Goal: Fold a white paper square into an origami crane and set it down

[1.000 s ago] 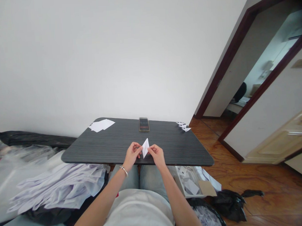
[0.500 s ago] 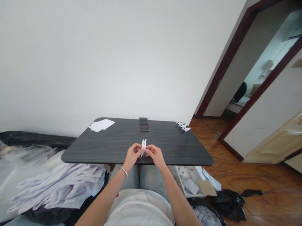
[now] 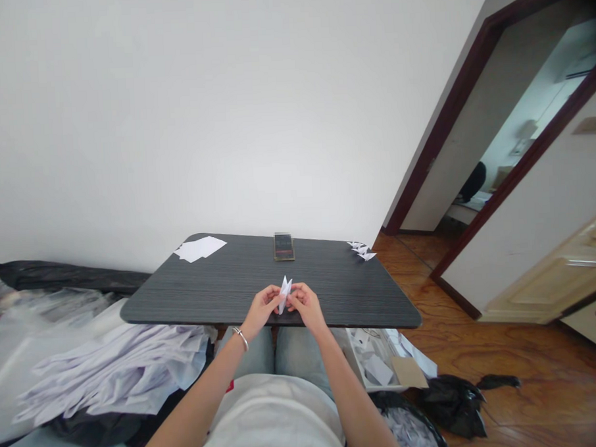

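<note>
Folded white paper (image 3: 284,294) is at lower center of frame, over the near edge of the dark wood-grain table (image 3: 231,279), two points up, pinched between thumb and fingers of left hand (image 3: 262,307) on one side and right hand (image 3: 306,303) on the other. Creases are in and it looks partway shaped, though fingers hide the lower part, so can't tell how much folding is left. Small folded paper pieces (image 3: 362,250) right of center look done; flat white sheets (image 3: 203,248) left of center look unfolded.
</note>
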`<state>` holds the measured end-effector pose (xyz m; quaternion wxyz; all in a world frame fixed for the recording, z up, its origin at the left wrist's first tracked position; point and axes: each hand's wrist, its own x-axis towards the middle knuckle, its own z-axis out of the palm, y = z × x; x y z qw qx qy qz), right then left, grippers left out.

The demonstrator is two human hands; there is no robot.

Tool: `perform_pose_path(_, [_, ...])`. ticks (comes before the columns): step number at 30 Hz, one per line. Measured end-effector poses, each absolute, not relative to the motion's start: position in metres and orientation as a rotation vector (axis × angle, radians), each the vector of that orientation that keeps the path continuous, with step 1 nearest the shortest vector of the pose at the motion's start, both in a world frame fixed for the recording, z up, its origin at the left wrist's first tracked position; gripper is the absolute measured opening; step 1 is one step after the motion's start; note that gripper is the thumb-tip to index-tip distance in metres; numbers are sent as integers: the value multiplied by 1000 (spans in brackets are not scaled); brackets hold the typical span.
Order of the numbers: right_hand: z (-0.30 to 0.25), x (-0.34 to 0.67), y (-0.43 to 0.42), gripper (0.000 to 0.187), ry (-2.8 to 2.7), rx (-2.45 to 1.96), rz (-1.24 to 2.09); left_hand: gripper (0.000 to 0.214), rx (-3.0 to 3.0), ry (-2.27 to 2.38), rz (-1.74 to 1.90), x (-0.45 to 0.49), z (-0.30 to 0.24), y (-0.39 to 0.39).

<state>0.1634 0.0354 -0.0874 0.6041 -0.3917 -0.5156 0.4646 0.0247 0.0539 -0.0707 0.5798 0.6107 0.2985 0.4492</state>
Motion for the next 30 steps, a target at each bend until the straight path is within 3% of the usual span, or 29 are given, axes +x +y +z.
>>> perform_pose_path(30, [-87, 164, 35, 16, -1223, -998, 1050, 28, 1434, 748, 1058, 26, -75, 55])
